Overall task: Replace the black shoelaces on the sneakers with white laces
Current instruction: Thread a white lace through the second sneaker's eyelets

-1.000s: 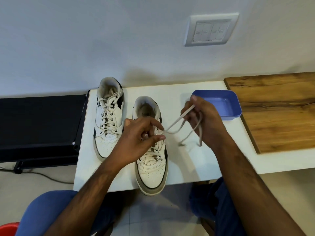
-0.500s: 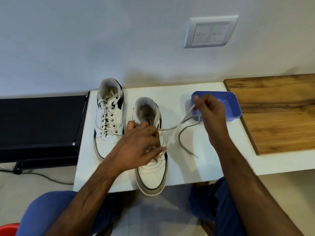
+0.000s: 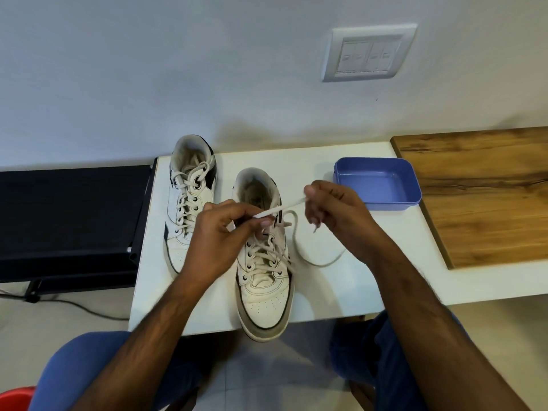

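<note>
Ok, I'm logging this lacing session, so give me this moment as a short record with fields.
near sneaker: on white table, toe over the front edge, white lace partly threaded
far sneaker: beside it, laced white
left hand: pinches the lace over the near sneaker
right hand: pinches the same lace, taut between both
blue tray: behind right hand, nothing visible inside
black laces: none in view
</note>
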Tool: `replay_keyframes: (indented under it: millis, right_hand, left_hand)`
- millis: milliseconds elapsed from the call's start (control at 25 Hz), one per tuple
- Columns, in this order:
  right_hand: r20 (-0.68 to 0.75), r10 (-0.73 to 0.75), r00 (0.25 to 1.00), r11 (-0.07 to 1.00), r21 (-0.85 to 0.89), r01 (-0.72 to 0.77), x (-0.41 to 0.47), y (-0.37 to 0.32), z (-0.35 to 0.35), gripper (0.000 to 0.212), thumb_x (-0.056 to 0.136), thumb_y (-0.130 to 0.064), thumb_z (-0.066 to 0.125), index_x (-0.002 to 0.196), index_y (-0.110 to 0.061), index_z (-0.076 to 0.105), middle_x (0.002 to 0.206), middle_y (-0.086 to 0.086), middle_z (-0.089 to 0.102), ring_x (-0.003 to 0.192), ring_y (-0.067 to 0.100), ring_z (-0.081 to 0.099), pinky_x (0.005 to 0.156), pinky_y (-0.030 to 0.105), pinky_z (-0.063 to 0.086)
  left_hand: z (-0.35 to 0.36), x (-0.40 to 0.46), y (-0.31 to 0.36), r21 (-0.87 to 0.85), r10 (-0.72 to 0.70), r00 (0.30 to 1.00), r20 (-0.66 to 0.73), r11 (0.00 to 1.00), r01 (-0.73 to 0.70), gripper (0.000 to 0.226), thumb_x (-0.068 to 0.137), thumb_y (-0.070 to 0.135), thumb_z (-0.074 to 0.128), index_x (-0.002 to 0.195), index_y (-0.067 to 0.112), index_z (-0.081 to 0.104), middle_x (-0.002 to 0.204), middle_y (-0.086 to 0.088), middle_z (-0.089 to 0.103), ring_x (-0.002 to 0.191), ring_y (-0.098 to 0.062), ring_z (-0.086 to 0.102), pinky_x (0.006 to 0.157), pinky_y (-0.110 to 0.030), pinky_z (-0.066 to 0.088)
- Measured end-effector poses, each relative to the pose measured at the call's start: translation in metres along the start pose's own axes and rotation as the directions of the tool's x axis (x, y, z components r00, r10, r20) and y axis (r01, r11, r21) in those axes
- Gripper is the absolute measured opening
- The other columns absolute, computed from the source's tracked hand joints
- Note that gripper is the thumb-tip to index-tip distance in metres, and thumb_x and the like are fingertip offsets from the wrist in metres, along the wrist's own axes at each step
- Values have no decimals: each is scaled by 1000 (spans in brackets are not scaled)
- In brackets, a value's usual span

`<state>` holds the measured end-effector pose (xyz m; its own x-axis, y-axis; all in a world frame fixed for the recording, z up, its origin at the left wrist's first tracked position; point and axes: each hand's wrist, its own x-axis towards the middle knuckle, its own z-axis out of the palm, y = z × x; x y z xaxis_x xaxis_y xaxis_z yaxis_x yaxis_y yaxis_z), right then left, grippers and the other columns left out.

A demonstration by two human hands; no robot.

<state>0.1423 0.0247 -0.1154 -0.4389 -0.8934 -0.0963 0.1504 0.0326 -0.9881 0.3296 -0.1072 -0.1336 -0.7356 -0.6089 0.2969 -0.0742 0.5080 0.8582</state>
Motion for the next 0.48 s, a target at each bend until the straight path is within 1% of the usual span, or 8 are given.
replay_keyframes:
  millis: [40, 120, 200, 280, 360, 400, 440, 480]
  right_hand:
    - [-82, 35, 996, 982, 188, -19, 2, -1, -4, 33, 96, -25, 61, 69, -10, 52, 62, 2, 45, 62, 18, 46, 66, 31, 41]
    - [-212, 132, 968, 860, 510, -5, 5, -2, -13, 34, 98, -25, 61, 66, -16, 53, 66, 1, 54, 65, 16, 54, 69, 29, 46]
    - [-283, 214, 935, 745, 666, 31, 7, 0, -19, 33, 99, -28, 61, 68, -17, 58, 78, 0, 66, 75, 15, 65, 75, 28, 52]
    - [-303, 248, 920, 660, 748, 68, 8, 3, -22, 28, 98, -29, 63, 74, -16, 61, 78, 0, 68, 76, 14, 69, 74, 27, 55]
    - [-285, 244, 927, 611, 788, 81, 10, 2, -21, 26, 95, -32, 65, 76, -16, 60, 72, -2, 64, 69, 11, 65, 67, 24, 55]
    - [-284, 240, 928, 624, 778, 76, 11, 1, -19, 25, 92, -33, 67, 76, -16, 59, 69, -2, 61, 65, 10, 61, 62, 22, 53]
    - [-286, 235, 929, 666, 743, 60, 11, -1, -17, 24, 89, -34, 69, 79, -15, 59, 68, -1, 58, 63, 11, 59, 59, 21, 51]
    - [-286, 224, 932, 729, 684, 35, 11, -1, -14, 24, 87, -33, 70, 81, -14, 59, 69, 0, 58, 64, 12, 57, 57, 21, 50]
  left_hand:
    - [-5, 1, -3, 0, 7, 1000, 23, 1000, -7, 13, 87, 35, 71, 91, 28, 80, 69, 14, 71, 69, -9, 65, 79, -51, 48]
    - [-13, -1, -11, 117, 99, 982, 160, 986, -119, 14, 88, 38, 70, 91, 30, 80, 68, 18, 67, 70, -5, 59, 74, -41, 44]
    - [-10, -4, -14, 229, 205, 920, 334, 929, -291, 21, 88, 46, 67, 90, 31, 80, 67, 22, 61, 72, 2, 48, 71, -34, 36]
    - [3, -7, -13, 301, 284, 836, 469, 839, -454, 27, 90, 51, 62, 90, 29, 79, 71, 19, 63, 76, 0, 44, 70, -32, 31]
    - [13, -11, -13, 361, 322, 755, 571, 728, -583, 31, 93, 52, 57, 93, 29, 78, 81, 16, 64, 82, -8, 52, 71, -35, 33]
    - [14, -13, -14, 376, 313, 747, 587, 712, -593, 33, 94, 53, 55, 97, 30, 78, 89, 15, 64, 88, -10, 54, 74, -35, 34]
    - [12, -14, -14, 377, 291, 766, 574, 736, -562, 35, 95, 55, 54, 103, 31, 78, 97, 14, 63, 95, -10, 55, 77, -35, 35]
    - [9, -14, -13, 363, 256, 809, 529, 793, -489, 36, 96, 55, 53, 109, 31, 77, 105, 14, 62, 103, -8, 54, 82, -34, 36]
